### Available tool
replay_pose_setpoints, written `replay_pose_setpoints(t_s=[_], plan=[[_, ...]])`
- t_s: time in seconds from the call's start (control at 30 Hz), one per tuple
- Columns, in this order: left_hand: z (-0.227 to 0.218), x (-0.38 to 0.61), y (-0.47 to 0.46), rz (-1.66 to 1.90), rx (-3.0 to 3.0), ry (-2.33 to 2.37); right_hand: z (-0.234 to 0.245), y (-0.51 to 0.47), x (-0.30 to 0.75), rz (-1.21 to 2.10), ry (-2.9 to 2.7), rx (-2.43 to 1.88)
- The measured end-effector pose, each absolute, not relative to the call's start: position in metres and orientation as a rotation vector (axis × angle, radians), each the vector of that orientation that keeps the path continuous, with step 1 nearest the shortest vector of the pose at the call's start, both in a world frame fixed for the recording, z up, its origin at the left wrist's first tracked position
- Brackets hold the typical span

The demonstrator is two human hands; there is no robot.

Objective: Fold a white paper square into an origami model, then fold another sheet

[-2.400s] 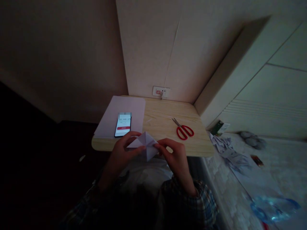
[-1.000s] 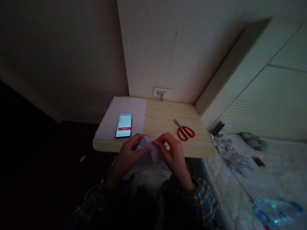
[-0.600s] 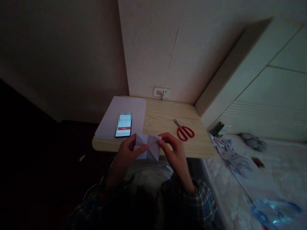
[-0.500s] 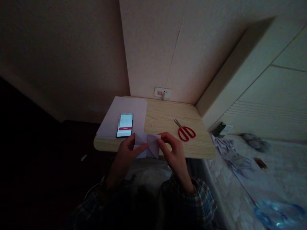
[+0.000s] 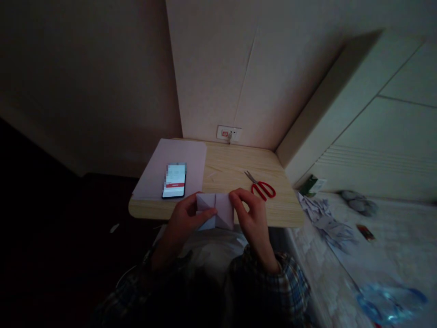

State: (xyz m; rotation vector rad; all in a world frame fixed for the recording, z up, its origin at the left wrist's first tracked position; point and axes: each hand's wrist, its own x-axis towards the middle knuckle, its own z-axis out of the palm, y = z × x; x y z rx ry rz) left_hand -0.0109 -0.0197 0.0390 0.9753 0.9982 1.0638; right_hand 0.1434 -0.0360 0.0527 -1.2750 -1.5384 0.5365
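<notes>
A small folded sheet of white paper (image 5: 224, 212) with diagonal creases is held up at the table's front edge. My left hand (image 5: 184, 218) grips its left side, the thumb lying across the front toward the middle crease. At the upper right corner, my right hand (image 5: 251, 214) pinches the paper between thumb and fingers. Red-handled scissors (image 5: 262, 187) lie on the table just beyond my right hand, blades pointing away to the left. Beyond my left hand, a lit phone (image 5: 174, 181) rests on a stack of white paper (image 5: 153, 175).
The small wooden table (image 5: 239, 159) stands against a wall with a socket (image 5: 229, 133). To the right is a bed (image 5: 389, 241) with crumpled paper (image 5: 327, 223), a grey bundle (image 5: 358, 202) and a clear blue plastic item (image 5: 391, 303). A white scrap (image 5: 115, 228) lies on the dark floor.
My right hand's thumb has moved from the paper's front face to its upper right corner. The right part of the paper now looks flatter. The camera view has shifted slightly.
</notes>
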Motion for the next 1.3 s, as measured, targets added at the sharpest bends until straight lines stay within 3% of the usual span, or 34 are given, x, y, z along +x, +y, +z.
replay_pose_setpoints(t_s=[0.23,0.67,0.97,1.13,1.3], plan=[[0.051,-0.002,-0.019,1.179,0.798,1.004,0.058,-0.045,0.157,0.438,-1.666,-1.047],[0.078,0.006,-0.011,1.289,0.74,0.943,0.077,-0.048,0.166,0.304,-1.847,-1.021],[0.119,0.016,0.016,1.389,0.854,0.84,0.123,-0.017,0.173,0.119,-1.896,-1.016],[0.115,0.014,0.005,1.298,0.793,0.823,0.124,-0.024,0.169,0.086,-1.871,-1.059],[0.11,0.012,-0.011,1.43,0.829,0.919,0.118,-0.033,0.158,0.148,-1.795,-0.969]])
